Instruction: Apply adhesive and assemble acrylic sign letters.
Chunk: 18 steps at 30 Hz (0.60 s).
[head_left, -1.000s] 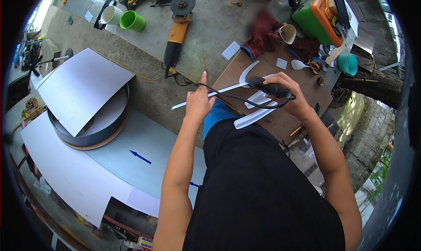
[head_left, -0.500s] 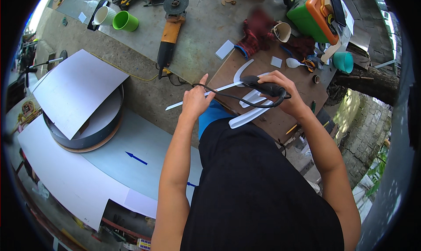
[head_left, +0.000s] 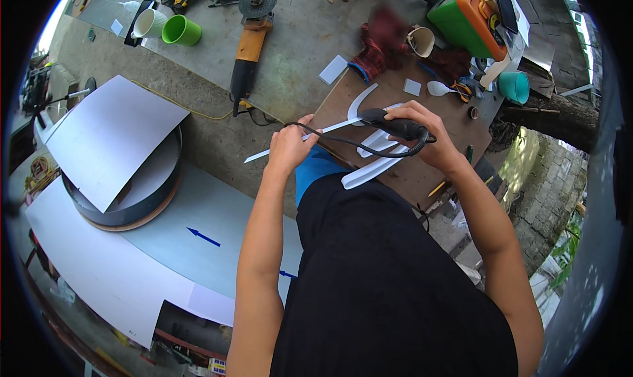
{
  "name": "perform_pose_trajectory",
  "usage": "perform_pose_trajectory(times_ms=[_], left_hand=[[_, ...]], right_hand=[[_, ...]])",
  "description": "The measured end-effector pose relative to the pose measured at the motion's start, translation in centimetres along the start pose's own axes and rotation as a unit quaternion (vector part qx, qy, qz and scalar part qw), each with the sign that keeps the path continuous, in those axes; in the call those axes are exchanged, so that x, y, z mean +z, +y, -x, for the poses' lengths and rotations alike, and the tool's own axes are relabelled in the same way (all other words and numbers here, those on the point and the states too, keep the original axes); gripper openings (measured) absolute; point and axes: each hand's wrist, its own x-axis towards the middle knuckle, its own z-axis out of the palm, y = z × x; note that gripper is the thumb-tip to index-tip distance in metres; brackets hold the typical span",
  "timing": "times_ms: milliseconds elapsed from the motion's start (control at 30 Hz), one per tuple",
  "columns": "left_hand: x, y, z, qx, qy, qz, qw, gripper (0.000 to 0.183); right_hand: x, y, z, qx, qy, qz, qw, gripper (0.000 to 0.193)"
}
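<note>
My left hand (head_left: 290, 145) is closed around a narrow white strip (head_left: 258, 157), whose one end sticks out past the hand to the lower left. The strip's other end reaches the tip of a black corded hand tool (head_left: 389, 122); its exact kind is hard to make out. Wrapped round the tool's body is my right hand (head_left: 422, 130). A black cord (head_left: 343, 142) loops from the tool's rear across to my left wrist area. Beneath the tool, curved white pieces (head_left: 373, 173) lie on a brown board (head_left: 432, 136), partly hidden by the tool and cord.
An angle grinder (head_left: 250, 54) lies on the grey table, with a green cup (head_left: 181, 30) to its left. A green and orange toolbox (head_left: 465, 24), a red plaid cloth (head_left: 379, 57) and a teal cup (head_left: 513, 87) stand at the right. White sheets (head_left: 119, 136) rest on a round form at left.
The whole view has shifted slightly, so things sit a little higher and further left. My left index finger, raised before, is now bent down toward the strip. Both hands keep their hold.
</note>
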Motion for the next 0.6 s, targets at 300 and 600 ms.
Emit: perform_pose_trajectory(times_ms=[300, 600], left_hand=[[-0.12, 0.08, 0.03, -0.01, -0.013, -0.004, 1.0, 0.054], [-0.16, 0.16, 0.19, -0.005, -0.006, -0.001, 1.0, 0.054]], right_hand=[[0.02, 0.2, -0.2, -0.019, -0.004, 0.01, 1.0, 0.047], [-0.13, 0.14, -0.3, -0.023, -0.014, 0.008, 1.0, 0.048]])
